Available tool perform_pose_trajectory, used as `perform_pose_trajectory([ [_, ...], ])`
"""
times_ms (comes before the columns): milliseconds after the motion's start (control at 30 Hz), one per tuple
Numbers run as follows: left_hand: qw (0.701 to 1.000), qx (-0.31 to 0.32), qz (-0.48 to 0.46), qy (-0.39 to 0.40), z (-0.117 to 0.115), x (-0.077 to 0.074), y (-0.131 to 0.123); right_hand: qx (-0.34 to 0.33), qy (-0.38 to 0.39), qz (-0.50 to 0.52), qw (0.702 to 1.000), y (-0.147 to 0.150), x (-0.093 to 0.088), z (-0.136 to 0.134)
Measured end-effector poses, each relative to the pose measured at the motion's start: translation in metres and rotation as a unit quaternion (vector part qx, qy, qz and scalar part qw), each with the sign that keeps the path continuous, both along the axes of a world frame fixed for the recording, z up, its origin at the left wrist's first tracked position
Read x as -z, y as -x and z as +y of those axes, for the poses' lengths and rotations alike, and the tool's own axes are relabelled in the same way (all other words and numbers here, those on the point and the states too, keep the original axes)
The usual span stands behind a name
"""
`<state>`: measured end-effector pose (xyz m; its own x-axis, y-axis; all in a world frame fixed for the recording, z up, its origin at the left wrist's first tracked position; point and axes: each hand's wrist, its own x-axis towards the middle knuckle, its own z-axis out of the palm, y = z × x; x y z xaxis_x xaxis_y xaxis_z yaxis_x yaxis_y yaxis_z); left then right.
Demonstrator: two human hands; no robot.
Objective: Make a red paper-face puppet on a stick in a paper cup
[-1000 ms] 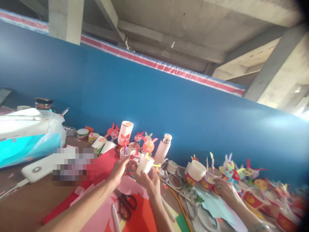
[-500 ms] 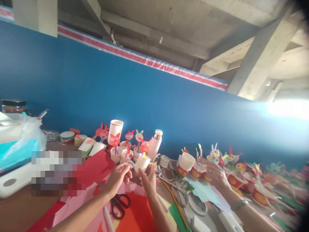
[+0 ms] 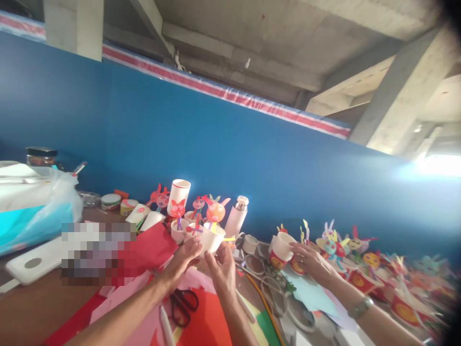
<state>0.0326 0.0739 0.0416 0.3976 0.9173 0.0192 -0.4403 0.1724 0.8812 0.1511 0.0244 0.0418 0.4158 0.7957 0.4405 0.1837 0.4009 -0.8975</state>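
A white paper cup (image 3: 212,240) is between my two hands, above the coloured paper. An orange-red paper animal head (image 3: 216,211) with ears rises from it on strips. My right hand (image 3: 222,269) grips the cup's right side, thumb toward me. My left hand (image 3: 188,252) has its fingers curled against the cup's left side; its fingertips are partly hidden. Behind the cup stand more small cups with paper animals, among them a red one (image 3: 177,209). Black-handled scissors (image 3: 183,307) lie below my hands on orange paper (image 3: 209,322).
At right, another person's hand (image 3: 311,262) touches a red-and-white cup (image 3: 281,250). Many decorated cups crowd beyond it. A thermos flask (image 3: 236,217) and a tall paper cup (image 3: 179,194) stand at the back. Red paper (image 3: 151,250) and a plastic bag (image 3: 68,202) are at left.
The cup with the animal head has come up and closer, and my left hand has moved against its side. The other person's hand has shifted left to a red-and-white cup.
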Motion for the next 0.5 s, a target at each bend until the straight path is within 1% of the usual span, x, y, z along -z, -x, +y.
perform_pose_trajectory([
  [100,0.996,0.058,-0.037,-0.049,-0.006,-0.010,0.002,-0.001,0.021,-0.033,0.999,0.012,-0.007,-0.009],
  [167,0.994,0.072,-0.052,-0.058,-0.007,-0.015,0.004,0.002,0.036,-0.069,0.997,0.016,-0.011,-0.014],
  [233,0.994,0.068,-0.069,-0.045,-0.005,-0.017,0.005,-0.012,0.038,-0.099,0.994,0.017,-0.014,-0.018],
  [300,0.994,0.061,-0.091,-0.022,-0.001,-0.017,0.006,-0.028,0.028,-0.101,0.994,0.013,-0.014,-0.018],
  [333,0.993,0.056,-0.103,-0.009,0.002,-0.017,0.008,-0.025,0.024,-0.095,0.995,0.010,-0.012,-0.016],
  [433,0.989,0.052,-0.135,0.039,0.007,-0.017,0.011,0.012,0.027,-0.075,0.997,-0.001,-0.002,-0.006],
  [500,0.983,0.074,-0.151,0.068,0.007,-0.019,0.013,0.030,0.027,-0.065,0.997,-0.010,0.004,0.001],
])
